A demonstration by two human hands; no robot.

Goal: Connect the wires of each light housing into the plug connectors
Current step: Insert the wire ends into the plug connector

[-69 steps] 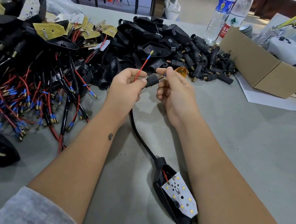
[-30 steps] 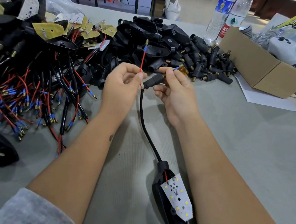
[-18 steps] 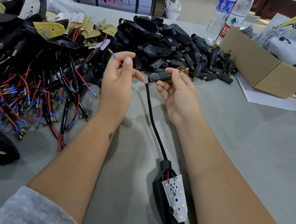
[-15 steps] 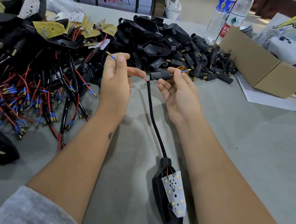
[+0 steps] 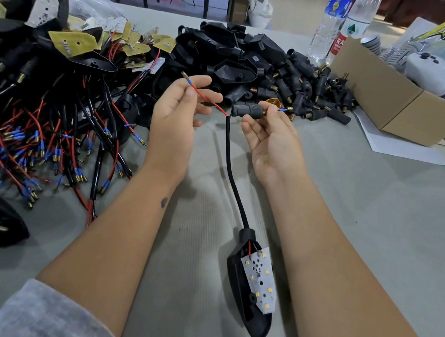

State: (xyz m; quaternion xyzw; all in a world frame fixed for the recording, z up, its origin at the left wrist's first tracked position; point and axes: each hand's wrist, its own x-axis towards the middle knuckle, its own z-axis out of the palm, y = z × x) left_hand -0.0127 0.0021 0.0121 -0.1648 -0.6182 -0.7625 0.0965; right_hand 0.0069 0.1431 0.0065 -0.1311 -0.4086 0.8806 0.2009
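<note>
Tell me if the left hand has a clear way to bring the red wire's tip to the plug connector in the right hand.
Probably yes. The left hand pinches the red wire, and nothing lies between it and the plug connector held by the right hand.

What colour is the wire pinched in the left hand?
Red wire, left hand; head view.

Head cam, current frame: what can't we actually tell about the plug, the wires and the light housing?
- Plug connector: its inside is hidden, so how the blue-tipped wire sits in it is unclear; right hand fingers cover its far end.
- Red wire: the left hand covers part of it.
- Light housing: the LED board covers its wiring.
- Bottle: top cut off by the frame edge.
</note>
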